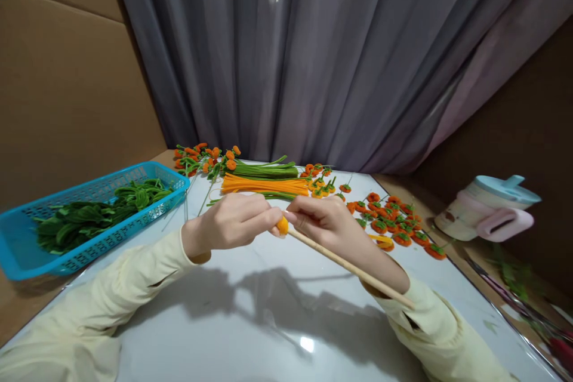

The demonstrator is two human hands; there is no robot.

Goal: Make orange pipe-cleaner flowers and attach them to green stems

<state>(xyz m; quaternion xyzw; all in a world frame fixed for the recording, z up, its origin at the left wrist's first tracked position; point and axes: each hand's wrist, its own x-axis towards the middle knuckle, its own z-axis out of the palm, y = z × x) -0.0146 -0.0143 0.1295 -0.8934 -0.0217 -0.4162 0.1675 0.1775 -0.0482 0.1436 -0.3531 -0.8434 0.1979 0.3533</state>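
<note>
A small yellow-orange pipe cleaner coil [282,225] sits around the tip of a thin wooden stick [353,267]. From the left, my left hand [237,221] pinches the coil between thumb and fingers. My right hand [331,221] is closed too, its thumb and fingertips pressed against the coil's upper right side. The stick slants down to the right, passing below my right hand and over the wrist and sleeve. Behind my hands lie straight orange pipe cleaners [264,184] and green pipe cleaners [268,171] in bundles. Curled fingers partly hide the coil.
A blue basket [120,230] with green fuzzy leaves [85,221] stands left. Orange fuzzy flowers [389,215] cover the right of the white table [215,334]; more orange pieces [230,164] lie back left. A lidded cup [483,209] and scissors [505,295] are far right.
</note>
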